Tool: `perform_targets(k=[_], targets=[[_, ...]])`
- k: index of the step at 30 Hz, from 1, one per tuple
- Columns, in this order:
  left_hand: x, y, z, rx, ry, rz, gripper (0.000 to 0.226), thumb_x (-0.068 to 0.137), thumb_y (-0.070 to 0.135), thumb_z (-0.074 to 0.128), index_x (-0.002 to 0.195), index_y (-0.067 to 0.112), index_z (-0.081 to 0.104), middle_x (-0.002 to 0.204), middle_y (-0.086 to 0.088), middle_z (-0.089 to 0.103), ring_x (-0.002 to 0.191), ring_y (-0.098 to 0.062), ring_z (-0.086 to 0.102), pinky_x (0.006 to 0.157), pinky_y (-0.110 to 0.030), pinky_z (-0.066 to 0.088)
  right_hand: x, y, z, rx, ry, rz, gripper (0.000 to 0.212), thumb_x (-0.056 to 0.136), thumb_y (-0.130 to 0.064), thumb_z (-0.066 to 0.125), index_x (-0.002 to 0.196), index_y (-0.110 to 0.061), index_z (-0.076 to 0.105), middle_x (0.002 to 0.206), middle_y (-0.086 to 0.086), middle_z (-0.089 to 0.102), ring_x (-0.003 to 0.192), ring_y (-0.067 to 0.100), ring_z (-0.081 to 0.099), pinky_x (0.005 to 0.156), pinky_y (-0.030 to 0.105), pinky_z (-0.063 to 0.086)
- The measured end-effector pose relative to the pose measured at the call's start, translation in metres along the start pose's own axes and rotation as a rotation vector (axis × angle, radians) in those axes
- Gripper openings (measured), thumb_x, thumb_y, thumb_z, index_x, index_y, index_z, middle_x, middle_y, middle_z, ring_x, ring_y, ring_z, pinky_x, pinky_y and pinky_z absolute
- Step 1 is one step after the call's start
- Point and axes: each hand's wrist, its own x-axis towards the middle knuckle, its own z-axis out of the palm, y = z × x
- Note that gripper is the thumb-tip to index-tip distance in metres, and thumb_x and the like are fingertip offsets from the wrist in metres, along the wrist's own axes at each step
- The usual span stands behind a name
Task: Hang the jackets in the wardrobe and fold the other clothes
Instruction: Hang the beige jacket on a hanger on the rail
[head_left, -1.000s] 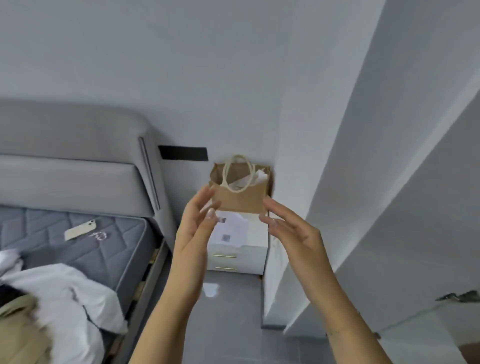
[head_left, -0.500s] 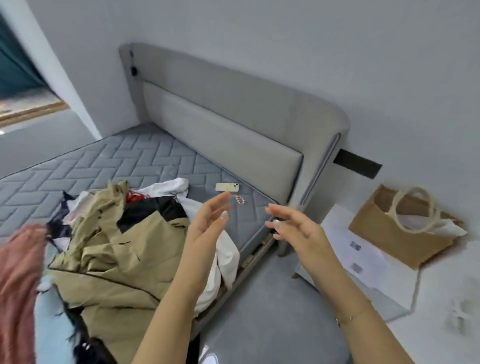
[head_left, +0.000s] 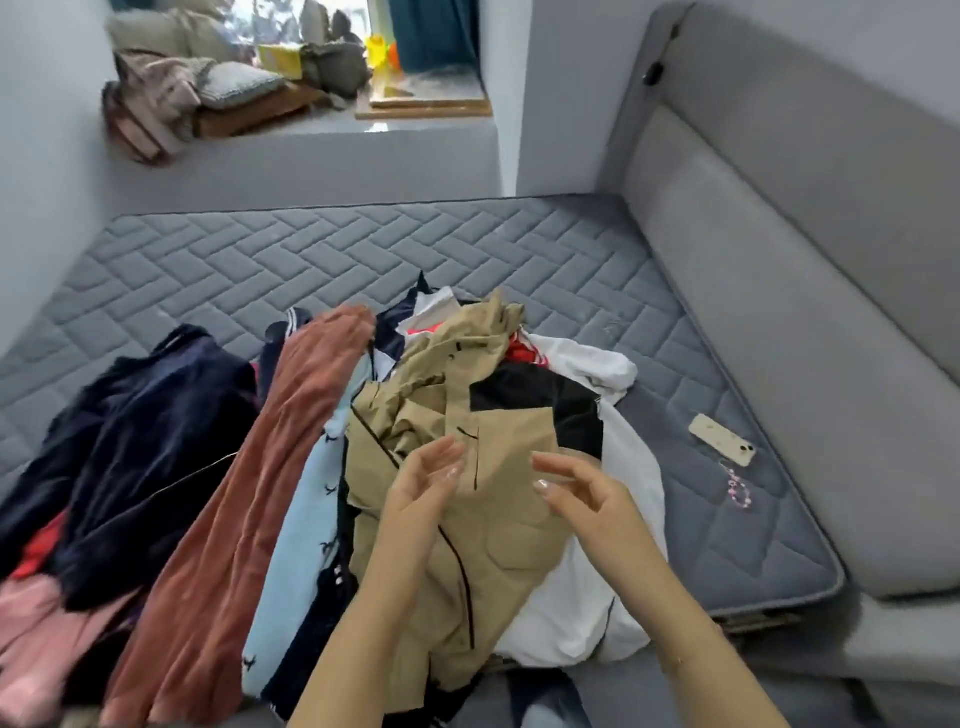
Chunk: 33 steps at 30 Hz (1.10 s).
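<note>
- Clothes pile (head_left: 322, 467): heaped on the bed (head_left: 519, 249), tan jacket (head_left: 488, 519) on top.
- Left hand (head_left: 423, 488), right hand (head_left: 582, 493): above the jacket, fingers spread apart, holding nothing.

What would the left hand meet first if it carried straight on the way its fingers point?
Most likely the tan jacket. The left hand hovers open above it, fingers aimed forward and up the pile, near the jacket's crumpled upper folds. Height above the cloth is unclear from this single view.
</note>
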Motion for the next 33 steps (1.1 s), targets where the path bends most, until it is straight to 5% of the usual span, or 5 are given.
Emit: perform_targets(k=[13, 24, 27, 30, 33], targets=[[0.251, -0.100, -0.068, 0.298, 0.592, -0.271, 0.030, 0.091, 0.014, 0.063, 0.120, 0.019, 0.058, 0.125, 0.003, 0.055, 0.110, 0.000, 0.054, 0.087, -0.017, 0.042, 0.296, 0.084, 0.054, -0.181, -0.296, 0.151, 0.021, 0.093, -0.025, 0.061, 0.113, -0.031, 0.063, 0.097, -0.012, 0.064, 0.089, -0.001, 0.060, 0.067, 0.005, 0.043], [0.390, -0.220, -0.131, 0.833, 0.511, -0.636, 0.120, 0.074, 0.053, 0.075, 0.155, 0.013, -0.003, 0.153, -0.014, 0.033, 0.140, -0.034, 0.031, 0.109, -0.049, 0.033, 0.395, 0.174, 0.104, -0.488, -0.523, 0.036, 0.029, 0.094, -0.034, 0.057, 0.123, -0.039, 0.056, 0.115, -0.030, 0.048, 0.109, -0.013, 0.045, 0.085, 0.013, 0.042], [0.375, -0.247, -0.113, 0.898, 0.465, -0.619, 0.087, 0.081, 0.044, 0.070, 0.148, 0.011, 0.025, 0.142, -0.012, 0.047, 0.127, -0.032, 0.048, 0.097, -0.043, 0.044, 0.401, 0.187, 0.107, -0.545, -0.552, 0.073, 0.035, 0.095, -0.033, 0.056, 0.130, -0.033, 0.053, 0.124, -0.022, 0.046, 0.117, -0.005, 0.044, 0.089, 0.013, 0.037], [0.358, -0.239, -0.102, 0.509, 0.573, -0.511, 0.015, 0.088, 0.032, 0.066, 0.091, 0.018, 0.062, 0.087, 0.000, 0.067, 0.088, -0.025, 0.063, 0.066, -0.029, 0.043, 0.398, 0.194, 0.108, -0.706, -0.521, 0.008, 0.050, 0.096, -0.032, 0.054, 0.143, -0.025, 0.039, 0.144, -0.010, 0.035, 0.132, 0.004, 0.031, 0.104, 0.017, 0.028], [0.332, -0.200, -0.097, 0.149, 0.598, -0.395, 0.024, 0.088, 0.027, 0.069, 0.066, 0.019, 0.063, 0.057, 0.011, 0.062, 0.058, -0.009, 0.057, 0.050, -0.016, 0.041, 0.387, 0.193, 0.107, -0.721, -0.414, 0.020, 0.068, 0.096, -0.034, 0.056, 0.152, -0.020, 0.022, 0.159, 0.000, 0.013, 0.147, 0.015, 0.013, 0.116, 0.025, 0.015]])
